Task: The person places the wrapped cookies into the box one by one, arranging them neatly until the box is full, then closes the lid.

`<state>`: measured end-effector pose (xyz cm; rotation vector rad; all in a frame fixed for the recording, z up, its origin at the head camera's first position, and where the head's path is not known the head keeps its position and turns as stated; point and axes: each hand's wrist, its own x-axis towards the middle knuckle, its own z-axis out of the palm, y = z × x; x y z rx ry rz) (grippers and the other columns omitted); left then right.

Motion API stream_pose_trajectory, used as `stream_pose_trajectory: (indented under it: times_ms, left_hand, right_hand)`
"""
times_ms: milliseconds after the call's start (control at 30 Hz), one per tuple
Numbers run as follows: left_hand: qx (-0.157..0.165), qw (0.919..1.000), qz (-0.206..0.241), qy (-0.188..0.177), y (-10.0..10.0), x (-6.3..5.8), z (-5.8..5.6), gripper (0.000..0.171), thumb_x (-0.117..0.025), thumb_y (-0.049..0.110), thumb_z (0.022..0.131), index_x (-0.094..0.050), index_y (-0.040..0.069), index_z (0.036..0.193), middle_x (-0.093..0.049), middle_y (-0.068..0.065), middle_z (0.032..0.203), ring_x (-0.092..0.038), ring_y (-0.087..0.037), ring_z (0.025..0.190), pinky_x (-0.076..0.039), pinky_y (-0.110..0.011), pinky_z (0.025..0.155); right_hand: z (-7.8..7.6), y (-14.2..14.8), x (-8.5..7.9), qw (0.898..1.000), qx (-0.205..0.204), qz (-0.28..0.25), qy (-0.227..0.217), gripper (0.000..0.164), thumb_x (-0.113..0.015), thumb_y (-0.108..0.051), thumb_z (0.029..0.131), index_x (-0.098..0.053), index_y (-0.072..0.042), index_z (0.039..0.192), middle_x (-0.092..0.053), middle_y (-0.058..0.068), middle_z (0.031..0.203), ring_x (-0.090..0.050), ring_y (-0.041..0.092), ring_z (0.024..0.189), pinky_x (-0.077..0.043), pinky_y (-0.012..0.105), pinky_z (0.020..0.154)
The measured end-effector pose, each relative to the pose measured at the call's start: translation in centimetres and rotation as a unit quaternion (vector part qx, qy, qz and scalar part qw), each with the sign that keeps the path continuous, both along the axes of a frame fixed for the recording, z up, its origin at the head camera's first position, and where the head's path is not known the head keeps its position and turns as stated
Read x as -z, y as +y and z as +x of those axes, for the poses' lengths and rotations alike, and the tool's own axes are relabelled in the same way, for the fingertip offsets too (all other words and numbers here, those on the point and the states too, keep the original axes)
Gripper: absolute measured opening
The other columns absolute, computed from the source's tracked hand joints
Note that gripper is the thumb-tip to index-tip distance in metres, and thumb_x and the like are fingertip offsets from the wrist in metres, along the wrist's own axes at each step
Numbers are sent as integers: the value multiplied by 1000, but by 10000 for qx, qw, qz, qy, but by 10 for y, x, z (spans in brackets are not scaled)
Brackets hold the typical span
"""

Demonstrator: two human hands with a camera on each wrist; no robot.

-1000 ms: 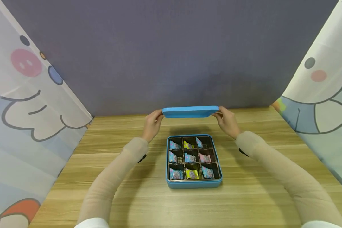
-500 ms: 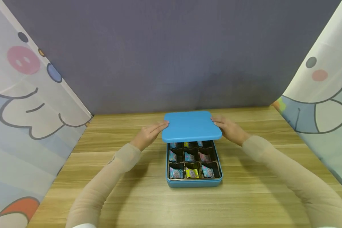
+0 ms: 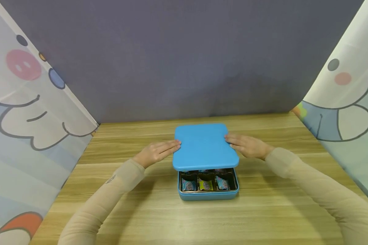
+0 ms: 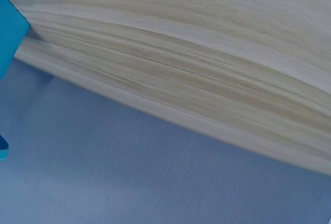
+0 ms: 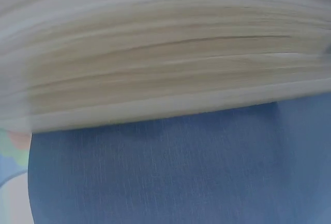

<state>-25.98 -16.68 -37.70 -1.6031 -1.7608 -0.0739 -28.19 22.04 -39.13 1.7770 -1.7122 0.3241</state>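
Note:
A blue lid point(image 3: 203, 146) is held over the far part of a blue box point(image 3: 208, 196) on the table, its near edge tipped toward me. My left hand point(image 3: 156, 152) grips the lid's left side, fingers lying on its top. On the opposite side my right hand point(image 3: 248, 145) holds it the same way. Both thumbs are hidden. The box's front row shows small wrapped candies in dark compartments: a blue one point(image 3: 188, 185), a yellow one point(image 3: 206, 185) and another blue one point(image 3: 222, 183). The lid covers most of the rows behind. In the left wrist view, blue pieces point(image 4: 9, 32) show at the left edge.
The box stands on a wood-grain table point(image 3: 202, 221). A dark grey panel point(image 3: 187, 61) rises behind the table's far edge. Cartoon-printed curtains flank it, one on the left point(image 3: 43, 112) and one on the right point(image 3: 346, 95).
The lid has come down and toward me, turning from edge-on to top-facing. It now hides the back rows of candies. Both hands moved with it, holding its sides; the box stayed put.

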Motion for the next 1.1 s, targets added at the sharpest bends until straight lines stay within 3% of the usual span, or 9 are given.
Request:
stream_pose_trajectory:
  times_ms: [67,233,367,500,600,767,900,1100]
  left_hand:
    - [131,9999,-50,76,0,0,1,29,-40,-3,96,-56,-2,119,-59,-13,122,-59,-22,111,-50,-28,90]
    - [392,9983,-335,261,-1,1,4,28,-40,-4,95,-57,-4,118,-59,-15,121,-58,-24,111,-49,-30,92]
    - [408,9965,-565,458,-1,4,7,30,-38,-5,95,-58,-2,117,-59,-15,122,-58,-24,112,-50,-30,91]
    - [338,9926,-840,814,-1,8,13,32,-38,-6,95,-59,0,119,-59,-15,123,-57,-22,114,-49,-28,92]
    - [307,9901,-968,971,-2,11,17,34,-37,-6,95,-58,0,121,-58,-14,124,-56,-21,115,-48,-28,94]
    - [493,9908,-858,926,-3,17,20,31,-37,-5,96,-59,-1,118,-59,-15,122,-57,-22,113,-49,-28,93]
    - [720,9882,-780,1108,-2,19,19,30,-39,-6,94,-61,-1,115,-61,-16,119,-59,-23,111,-49,-29,92]
    - [885,9836,-930,1265,2,21,20,30,-40,-6,94,-63,-1,113,-62,-16,116,-60,-23,109,-48,-29,93]
  right_hand:
    - [3,1,0,9976,129,224,636,46,-18,4,99,-16,1,145,-12,10,153,-12,18,142,-15,26,115]
    - [14,6,2,9893,626,880,983,49,-8,6,98,-4,1,146,0,11,154,-2,18,143,-7,24,116]
    - [17,8,4,9846,607,1074,1242,48,-9,6,98,-4,1,146,0,13,154,-2,21,143,-9,26,116]
    - [20,8,8,9779,349,1016,1792,47,-17,8,98,-12,3,145,-10,20,152,-11,28,141,-16,32,116]
    - [24,7,11,9795,44,847,1826,46,-23,9,96,-23,6,142,-24,26,147,-22,33,138,-23,37,114]
    - [32,2,11,9821,-337,623,1746,38,-32,4,96,-40,8,133,-46,26,133,-44,34,126,-42,37,101]
    - [35,2,10,9804,-373,731,1793,37,-33,-1,97,-44,8,131,-49,26,130,-47,33,122,-45,36,96]
    - [34,4,10,9767,-470,925,1877,38,-33,-4,98,-39,8,134,-42,27,135,-41,36,127,-39,40,104]
